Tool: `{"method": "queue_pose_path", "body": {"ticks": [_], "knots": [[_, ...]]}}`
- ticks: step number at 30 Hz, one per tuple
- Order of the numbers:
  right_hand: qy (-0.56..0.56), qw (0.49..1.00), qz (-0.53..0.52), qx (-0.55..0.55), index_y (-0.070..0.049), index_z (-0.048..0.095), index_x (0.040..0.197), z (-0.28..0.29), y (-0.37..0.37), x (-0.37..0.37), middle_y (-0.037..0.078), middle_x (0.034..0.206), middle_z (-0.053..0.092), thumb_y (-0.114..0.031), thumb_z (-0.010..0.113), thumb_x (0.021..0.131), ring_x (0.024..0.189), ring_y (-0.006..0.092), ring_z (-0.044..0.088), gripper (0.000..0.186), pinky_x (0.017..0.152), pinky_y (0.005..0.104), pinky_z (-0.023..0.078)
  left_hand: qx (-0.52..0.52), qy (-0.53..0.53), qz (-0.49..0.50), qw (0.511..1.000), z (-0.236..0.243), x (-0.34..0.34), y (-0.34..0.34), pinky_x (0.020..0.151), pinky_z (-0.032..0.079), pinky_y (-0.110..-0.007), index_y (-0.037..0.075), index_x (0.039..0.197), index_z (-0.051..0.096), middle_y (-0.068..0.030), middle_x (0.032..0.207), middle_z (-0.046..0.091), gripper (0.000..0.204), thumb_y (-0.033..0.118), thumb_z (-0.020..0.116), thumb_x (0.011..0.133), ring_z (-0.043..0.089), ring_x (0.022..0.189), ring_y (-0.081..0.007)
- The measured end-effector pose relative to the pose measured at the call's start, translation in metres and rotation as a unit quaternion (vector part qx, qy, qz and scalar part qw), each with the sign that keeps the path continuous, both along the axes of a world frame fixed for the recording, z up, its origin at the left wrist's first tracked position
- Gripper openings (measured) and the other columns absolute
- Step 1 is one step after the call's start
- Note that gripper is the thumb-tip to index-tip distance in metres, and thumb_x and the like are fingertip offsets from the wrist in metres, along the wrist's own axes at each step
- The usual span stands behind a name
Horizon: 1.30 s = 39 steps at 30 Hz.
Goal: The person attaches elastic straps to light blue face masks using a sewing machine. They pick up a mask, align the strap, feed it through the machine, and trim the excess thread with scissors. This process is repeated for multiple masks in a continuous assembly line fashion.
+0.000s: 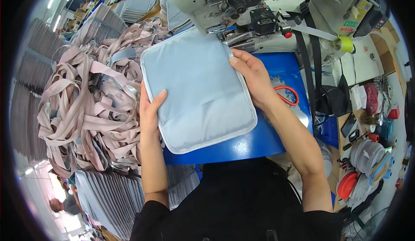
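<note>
A light blue-grey rectangular fabric panel (194, 81) with rounded corners and a pale bound edge lies tilted between my hands, over the blue sewing table (225, 150). My left hand (151, 107) grips its left edge, thumb on top and fingers hidden beneath. On the upper right edge, my right hand (255, 74) pinches the binding between thumb and fingers. The panel's top right corner sits at the needle area of a sewing machine (235, 7). Whether the presser foot rests on the fabric I cannot tell.
A large tangle of pink zipper strips (99, 107) heaps up at the left. Stacked grey panels (110, 197) stand below it. Red scissor handles (287, 94) lie right of my wrist. Black straps (309, 63) hang by the machine. Spools and tools (367, 154) crowd the right side.
</note>
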State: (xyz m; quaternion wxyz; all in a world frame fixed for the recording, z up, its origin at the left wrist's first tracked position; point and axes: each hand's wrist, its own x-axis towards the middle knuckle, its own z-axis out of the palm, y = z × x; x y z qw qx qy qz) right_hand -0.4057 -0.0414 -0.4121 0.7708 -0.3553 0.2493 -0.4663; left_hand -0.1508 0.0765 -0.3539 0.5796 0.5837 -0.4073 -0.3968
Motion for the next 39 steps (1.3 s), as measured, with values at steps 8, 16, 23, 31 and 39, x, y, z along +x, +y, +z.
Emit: {"method": "queue_pose_path", "body": {"ticks": [8, 16, 23, 31, 39], "knots": [[0.092, 0.908, -0.359, -0.196, -0.007, 0.066, 0.099, 0.001, -0.032, -0.056, -0.002, 0.077, 0.06, -0.03, 0.067, 0.105, 0.069, 0.0053, 0.052, 0.024, 0.063, 0.0213, 0.042, 0.006, 0.057, -0.01, 0.998, -0.011, 0.009, -0.011, 0.104, 0.049, -0.035, 0.004, 0.152, 0.042, -0.0117, 0.137, 0.06, 0.068, 0.012, 0.072, 0.091, 0.061, 0.119, -0.0218], [0.109, 0.97, -0.214, -0.037, -0.008, 0.065, 0.095, -0.003, -0.006, -0.03, -0.007, 0.071, 0.055, -0.027, 0.075, 0.099, 0.06, 0.0029, 0.047, 0.021, 0.054, 0.0215, 0.034, 0.008, 0.082, -0.005, 0.997, -0.008, 0.005, -0.003, 0.107, 0.048, -0.035, 0.003, 0.157, 0.038, -0.014, 0.143, 0.057, 0.072, 0.013, 0.069, 0.093, 0.059, 0.126, -0.0227], [0.052, 0.997, -0.024, -0.042, 0.006, 0.056, 0.14, -0.01, 0.004, 0.001, -0.004, 0.083, 0.063, -0.017, 0.071, 0.1, 0.075, 0.0038, 0.056, 0.048, 0.07, 0.0226, 0.047, 0.004, 0.062, 0.0, 0.998, -0.004, -0.013, 0.028, 0.11, 0.045, -0.036, 0.001, 0.158, 0.036, -0.0146, 0.146, 0.055, 0.076, 0.012, 0.071, 0.092, 0.056, 0.13, -0.0225], [-0.043, 0.999, 0.007, -0.009, 0.005, 0.055, 0.141, -0.01, 0.016, 0.0, 0.012, 0.122, 0.072, -0.014, 0.061, 0.104, 0.106, 0.0144, 0.068, 0.042, 0.094, 0.029, 0.055, -0.012, -0.03, 0.008, 0.999, -0.005, -0.01, 0.013, 0.108, 0.045, -0.035, 0.001, 0.154, 0.042, -0.0113, 0.139, 0.06, 0.071, 0.008, 0.072, 0.089, 0.058, 0.124, -0.0191], [-0.027, 0.999, -0.019, -0.022, 0.006, 0.056, 0.14, -0.005, 0.011, 0.006, 0.009, 0.115, 0.071, -0.014, 0.061, 0.104, 0.1, 0.0124, 0.067, 0.042, 0.088, 0.0271, 0.054, -0.024, -0.004, 0.012, 1.0, -0.004, 0.014, -0.031, 0.105, 0.047, -0.035, 0.001, 0.15, 0.046, -0.0123, 0.135, 0.063, 0.069, 0.007, 0.074, 0.087, 0.061, 0.121, -0.0204]]}}
